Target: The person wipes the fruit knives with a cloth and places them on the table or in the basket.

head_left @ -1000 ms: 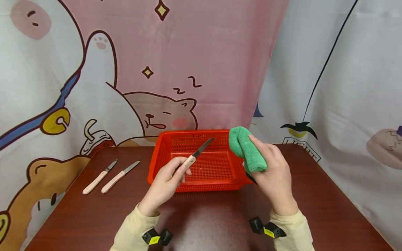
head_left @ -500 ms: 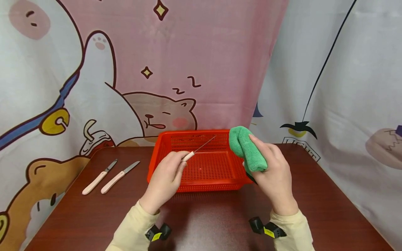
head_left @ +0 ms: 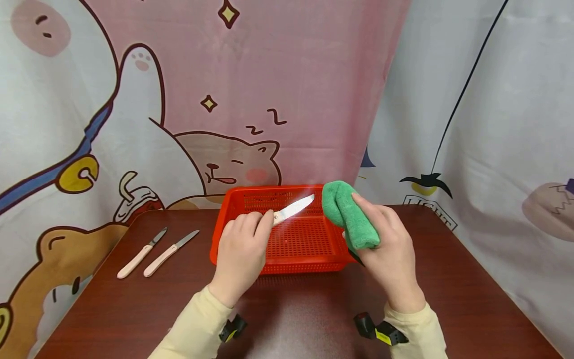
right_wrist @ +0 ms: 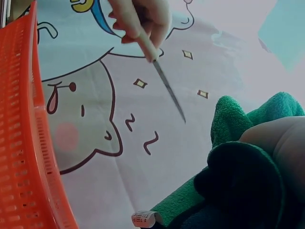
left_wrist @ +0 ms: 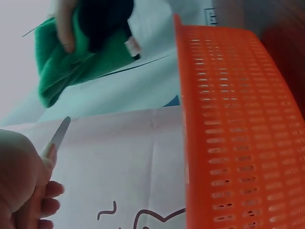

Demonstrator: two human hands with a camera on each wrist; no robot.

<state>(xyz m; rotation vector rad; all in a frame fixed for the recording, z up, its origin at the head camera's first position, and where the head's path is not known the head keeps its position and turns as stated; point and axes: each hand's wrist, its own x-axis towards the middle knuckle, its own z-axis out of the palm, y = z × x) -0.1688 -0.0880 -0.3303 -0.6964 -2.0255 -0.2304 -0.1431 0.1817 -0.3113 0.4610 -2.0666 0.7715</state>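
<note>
My left hand (head_left: 244, 249) grips the pale handle of a small knife (head_left: 294, 208), its bright blade pointing up and to the right above the red basket. In the left wrist view the knife's handle (left_wrist: 35, 200) lies along the curled fingers. My right hand (head_left: 392, 254) holds a folded green cloth (head_left: 352, 214), thumb and fingers pressed into it. A short gap separates the blade's tip from the cloth. In the right wrist view a small white label (right_wrist: 145, 218) hangs at the cloth's edge, and the knife blade (right_wrist: 170, 91) shows nearly edge-on.
A red perforated plastic basket (head_left: 287, 267) stands at the back of the dark brown table (head_left: 296, 314), behind both hands. Two pale-handled knives (head_left: 136, 261) (head_left: 166, 260) lie side by side on the left. A printed curtain (head_left: 314, 89) hangs right behind the table.
My left hand has rolled over, back of the hand now up, turning the knife blade from one face through edge-on to a bright face. The cloth has shifted slightly left.
</note>
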